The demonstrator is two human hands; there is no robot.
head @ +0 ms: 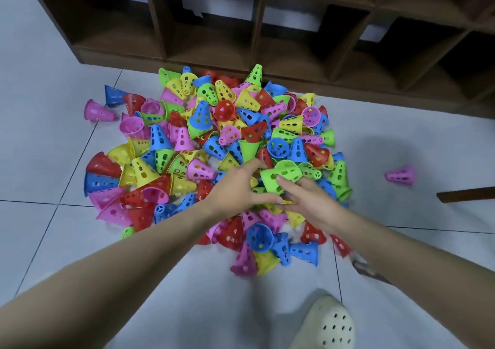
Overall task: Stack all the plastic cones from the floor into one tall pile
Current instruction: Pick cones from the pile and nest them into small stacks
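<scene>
1. Green cone (278, 178) sits at the near middle of the heap of cones (209, 145); my right hand (310, 204) pinches it, I think.
2. My left hand (235, 188) reaches in beside it, fingers spread, holding nothing.
3. No pile started; a pink cone (401, 174) lies well apart.

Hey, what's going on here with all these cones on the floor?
A person is bent over a big heap of coloured plastic cones scattered on the tiled floor in front of a wooden shelf. Both hands meet at a green cone near the middle of the heap: the right hand has its fingers on it, and the left hand reaches in beside it. No tall stack is visible yet. One pink cone lies apart on the right.
</scene>
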